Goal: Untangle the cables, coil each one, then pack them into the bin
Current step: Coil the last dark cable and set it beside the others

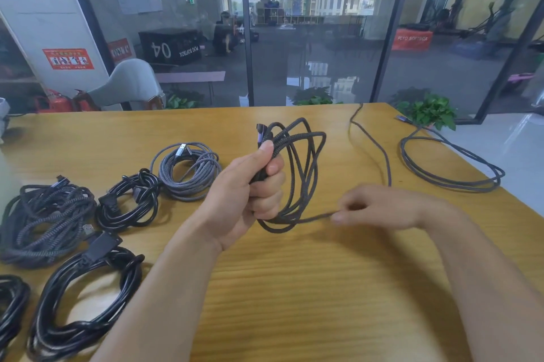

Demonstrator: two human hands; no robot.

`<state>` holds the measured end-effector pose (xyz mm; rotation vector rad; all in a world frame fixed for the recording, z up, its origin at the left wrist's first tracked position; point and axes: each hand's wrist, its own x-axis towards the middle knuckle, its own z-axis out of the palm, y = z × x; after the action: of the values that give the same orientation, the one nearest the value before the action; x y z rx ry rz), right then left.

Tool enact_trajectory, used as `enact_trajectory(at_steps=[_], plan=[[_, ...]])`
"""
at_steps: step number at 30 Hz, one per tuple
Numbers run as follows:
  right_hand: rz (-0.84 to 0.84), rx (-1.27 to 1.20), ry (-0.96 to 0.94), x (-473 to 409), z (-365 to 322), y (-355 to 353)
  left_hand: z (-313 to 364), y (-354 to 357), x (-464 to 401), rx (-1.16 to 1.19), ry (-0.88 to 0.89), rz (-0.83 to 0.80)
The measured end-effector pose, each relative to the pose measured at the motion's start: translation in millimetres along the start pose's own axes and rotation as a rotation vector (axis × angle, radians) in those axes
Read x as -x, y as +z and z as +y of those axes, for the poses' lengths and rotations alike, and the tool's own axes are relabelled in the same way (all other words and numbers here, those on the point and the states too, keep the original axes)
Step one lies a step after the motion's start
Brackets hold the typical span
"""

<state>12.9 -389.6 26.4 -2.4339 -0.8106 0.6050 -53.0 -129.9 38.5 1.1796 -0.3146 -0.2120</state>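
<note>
Left hand (253, 185) raised, fingers clenched round braided cable coil (297, 173); right hand (374, 207) blurred, seemingly pinching trailing strand.

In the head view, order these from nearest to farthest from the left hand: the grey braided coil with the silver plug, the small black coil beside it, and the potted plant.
Measured from the left hand:
1. Grey braided coil, just left of the hand.
2. Small black coil, further left on the table.
3. Potted plant, far right, beyond the table's edge.
</note>
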Motion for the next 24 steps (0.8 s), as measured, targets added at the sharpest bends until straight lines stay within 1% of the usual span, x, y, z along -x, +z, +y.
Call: enact_trajectory(at_steps=[3, 4, 6, 7, 8, 10, 11, 12, 13, 14, 17, 18, 20, 24], plan=[[0.163, -0.154, 0.149, 26, 36, -24, 3, -4, 1, -0.04, -0.029, -0.04], [0.208, -0.159, 0.204, 30, 44, -27, 3, -5, 2, -0.053, -0.041, -0.053], [0.332, -0.07, 0.29, 28, 51, -28, 1, -5, 2, -0.091, -0.068, -0.085], [0.445, 0.01, 0.327, 23, 50, -28, -1, -4, 1, -0.114, -0.082, -0.103], [0.611, 0.091, 0.37, 17, 46, -29, -4, -1, -1, -0.132, -0.093, -0.117], [1.012, 0.233, 0.416, 7, 31, -28, -9, 5, -3, -0.154, -0.106, -0.137], [1.149, 0.277, 0.399, 3, 22, -25, -12, 8, -3, -0.172, -0.112, -0.14], [1.219, 0.257, 0.352, 1, 12, -20, -15, 10, -4, -0.201, -0.118, -0.14], [1.226, 0.16, 0.294, -4, 6, -14, -18, 12, -4, -0.241, -0.12, -0.134], [1.187, 0.003, 0.227, -8, 3, -10, -21, 13, -4, -0.291, -0.117, -0.117], [0.972, -0.541, 0.126, -12, -5, -4, -25, 15, -7, -0.432, -0.082, -0.003], [0.911, -0.67, 0.106, -12, -7, -4, -26, 16, -8, -0.451, -0.071, 0.038], [0.842, -0.766, 0.059, -14, -10, -2, -26, 17, -9, -0.477, -0.049, 0.097], [0.885, -0.871, -0.088, -20, -18, 9, -30, 19, -11, -0.576, -0.004, 0.151]])
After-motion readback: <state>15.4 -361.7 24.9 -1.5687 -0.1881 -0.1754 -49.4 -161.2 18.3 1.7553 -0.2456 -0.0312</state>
